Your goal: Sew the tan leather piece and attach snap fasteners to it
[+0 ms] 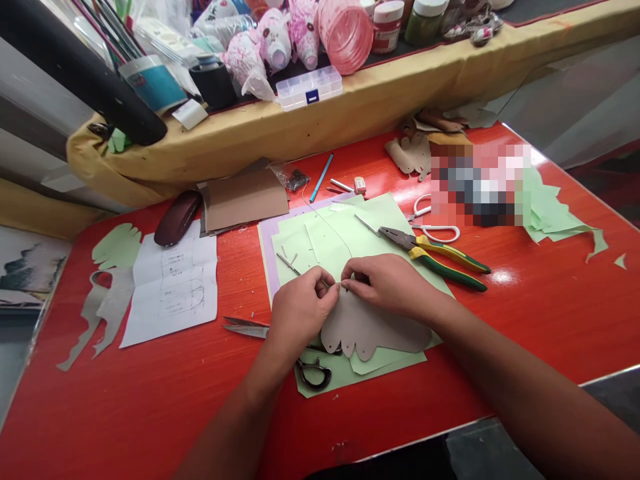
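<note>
A grey, leather-like piece (377, 330) with a scalloped edge and small punched holes lies over green paper (385, 363). My left hand (303, 303) pinches at its upper left edge, finger and thumb closed. Close beside it, my right hand (383, 283) is also closed in a pinch at the same edge. A thin dark thread (333, 227) curves down across the paper to my right hand. What lies between the fingertips is mostly hidden. Black-handled scissors (315, 375) are partly under my left hand and the grey piece.
Pliers (430, 253) and white-handled scissors (440, 232) lie right of my hands. At the left are a drawn paper sheet (173, 287), a dark case (179, 218) and grey scraps (113, 310). Jars (345, 33) and a clear box (310, 87) stand on the raised shelf behind.
</note>
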`<state>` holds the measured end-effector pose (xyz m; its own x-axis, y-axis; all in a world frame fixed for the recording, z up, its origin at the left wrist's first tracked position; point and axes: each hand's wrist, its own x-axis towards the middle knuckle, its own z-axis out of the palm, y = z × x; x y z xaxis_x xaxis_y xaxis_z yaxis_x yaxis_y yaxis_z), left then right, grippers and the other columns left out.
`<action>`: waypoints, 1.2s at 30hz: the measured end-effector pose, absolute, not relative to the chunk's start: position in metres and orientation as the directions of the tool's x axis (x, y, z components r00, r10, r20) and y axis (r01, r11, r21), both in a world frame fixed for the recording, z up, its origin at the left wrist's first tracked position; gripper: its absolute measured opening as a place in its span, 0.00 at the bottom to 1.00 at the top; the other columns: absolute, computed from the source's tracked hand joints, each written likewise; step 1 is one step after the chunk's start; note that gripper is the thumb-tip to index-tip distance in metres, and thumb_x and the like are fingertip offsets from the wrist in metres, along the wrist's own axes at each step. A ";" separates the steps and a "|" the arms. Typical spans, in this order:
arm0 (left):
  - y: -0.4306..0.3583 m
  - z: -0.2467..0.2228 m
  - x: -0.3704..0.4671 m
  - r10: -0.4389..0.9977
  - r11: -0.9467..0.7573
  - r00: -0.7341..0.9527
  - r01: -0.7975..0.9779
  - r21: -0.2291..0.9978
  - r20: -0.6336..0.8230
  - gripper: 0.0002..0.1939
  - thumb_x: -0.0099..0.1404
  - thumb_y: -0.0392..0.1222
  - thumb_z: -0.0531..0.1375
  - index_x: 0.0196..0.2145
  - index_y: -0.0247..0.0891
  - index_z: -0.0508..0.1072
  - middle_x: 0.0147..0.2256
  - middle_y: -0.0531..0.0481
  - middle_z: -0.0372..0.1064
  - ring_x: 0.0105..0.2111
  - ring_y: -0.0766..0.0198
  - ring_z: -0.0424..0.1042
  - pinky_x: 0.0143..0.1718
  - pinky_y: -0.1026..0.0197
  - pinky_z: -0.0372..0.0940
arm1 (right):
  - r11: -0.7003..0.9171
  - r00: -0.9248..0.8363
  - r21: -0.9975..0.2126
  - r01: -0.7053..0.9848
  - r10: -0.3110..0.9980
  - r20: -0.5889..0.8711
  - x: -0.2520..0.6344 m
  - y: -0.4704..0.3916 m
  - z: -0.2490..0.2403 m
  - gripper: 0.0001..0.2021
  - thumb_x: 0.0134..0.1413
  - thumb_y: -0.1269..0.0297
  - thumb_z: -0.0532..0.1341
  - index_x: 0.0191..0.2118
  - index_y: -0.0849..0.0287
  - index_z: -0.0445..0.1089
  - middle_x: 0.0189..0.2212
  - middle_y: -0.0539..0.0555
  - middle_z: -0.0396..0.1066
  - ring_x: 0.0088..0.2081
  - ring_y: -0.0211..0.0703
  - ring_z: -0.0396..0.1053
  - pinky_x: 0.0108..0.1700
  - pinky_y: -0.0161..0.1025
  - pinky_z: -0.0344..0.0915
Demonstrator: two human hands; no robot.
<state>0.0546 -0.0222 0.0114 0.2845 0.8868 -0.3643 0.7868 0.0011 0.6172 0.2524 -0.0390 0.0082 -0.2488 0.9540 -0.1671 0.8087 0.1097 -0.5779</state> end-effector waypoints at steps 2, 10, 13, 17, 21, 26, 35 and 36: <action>-0.023 0.012 0.056 0.894 -0.004 0.274 0.797 0.604 -0.356 0.05 0.67 0.48 0.61 0.35 0.46 0.74 0.27 0.59 0.73 0.29 0.63 0.69 0.30 0.60 0.55 | 0.108 -0.247 -0.584 0.805 0.955 -0.164 0.253 -0.039 0.008 0.06 0.64 0.62 0.64 0.39 0.52 0.79 0.29 0.48 0.80 0.30 0.41 0.70 0.30 0.38 0.48; -0.025 0.012 0.056 0.900 -0.016 0.271 0.804 0.595 -0.342 0.06 0.67 0.49 0.61 0.35 0.47 0.74 0.27 0.59 0.72 0.28 0.63 0.69 0.29 0.60 0.54 | 0.076 -0.232 -0.639 0.765 0.959 -0.163 0.254 -0.041 0.010 0.07 0.64 0.59 0.64 0.40 0.51 0.80 0.30 0.48 0.79 0.30 0.40 0.70 0.32 0.37 0.51; -0.025 0.011 0.056 0.904 -0.019 0.268 0.804 0.594 -0.334 0.06 0.67 0.49 0.61 0.36 0.47 0.74 0.27 0.58 0.72 0.28 0.63 0.69 0.29 0.60 0.54 | 0.087 -0.230 -0.614 0.785 0.961 -0.157 0.253 -0.041 0.010 0.07 0.64 0.58 0.65 0.40 0.51 0.80 0.30 0.48 0.79 0.30 0.40 0.70 0.31 0.37 0.50; -0.023 0.009 0.052 0.896 -0.024 0.295 0.778 0.628 -0.331 0.06 0.67 0.48 0.61 0.36 0.46 0.75 0.27 0.57 0.72 0.29 0.62 0.70 0.30 0.60 0.56 | 0.107 -0.243 -0.590 0.800 0.958 -0.155 0.251 -0.041 0.010 0.05 0.64 0.60 0.64 0.40 0.51 0.79 0.30 0.48 0.80 0.30 0.41 0.69 0.31 0.38 0.49; -0.016 0.006 0.044 0.862 0.044 0.357 0.656 0.754 -0.361 0.07 0.67 0.48 0.61 0.37 0.44 0.76 0.29 0.55 0.72 0.30 0.62 0.71 0.31 0.60 0.61 | 0.113 -0.252 -0.588 0.801 0.954 -0.161 0.251 -0.041 0.011 0.05 0.64 0.61 0.64 0.40 0.51 0.78 0.30 0.48 0.79 0.30 0.41 0.69 0.31 0.38 0.48; -0.010 0.006 0.039 0.855 0.098 0.361 0.593 0.799 -0.373 0.08 0.66 0.47 0.61 0.37 0.42 0.76 0.29 0.54 0.72 0.31 0.61 0.71 0.33 0.60 0.63 | 0.103 -0.246 -0.588 0.803 0.954 -0.169 0.252 -0.041 0.012 0.05 0.64 0.62 0.64 0.40 0.52 0.79 0.30 0.48 0.80 0.30 0.41 0.69 0.31 0.39 0.49; -0.013 0.009 0.041 0.846 0.069 0.371 0.636 0.768 -0.383 0.08 0.67 0.47 0.61 0.34 0.43 0.76 0.28 0.55 0.70 0.31 0.61 0.70 0.33 0.60 0.62 | 0.106 -0.249 -0.594 0.797 0.955 -0.164 0.252 -0.041 0.011 0.05 0.64 0.61 0.64 0.39 0.52 0.79 0.30 0.48 0.79 0.30 0.41 0.69 0.31 0.38 0.48; -0.013 0.010 0.041 0.847 0.070 0.370 0.634 0.770 -0.382 0.08 0.67 0.47 0.61 0.34 0.43 0.76 0.28 0.55 0.70 0.30 0.61 0.69 0.32 0.60 0.61 | 0.105 -0.248 -0.594 0.797 0.955 -0.164 0.252 -0.041 0.011 0.05 0.64 0.61 0.64 0.39 0.52 0.79 0.30 0.48 0.79 0.30 0.41 0.69 0.31 0.38 0.48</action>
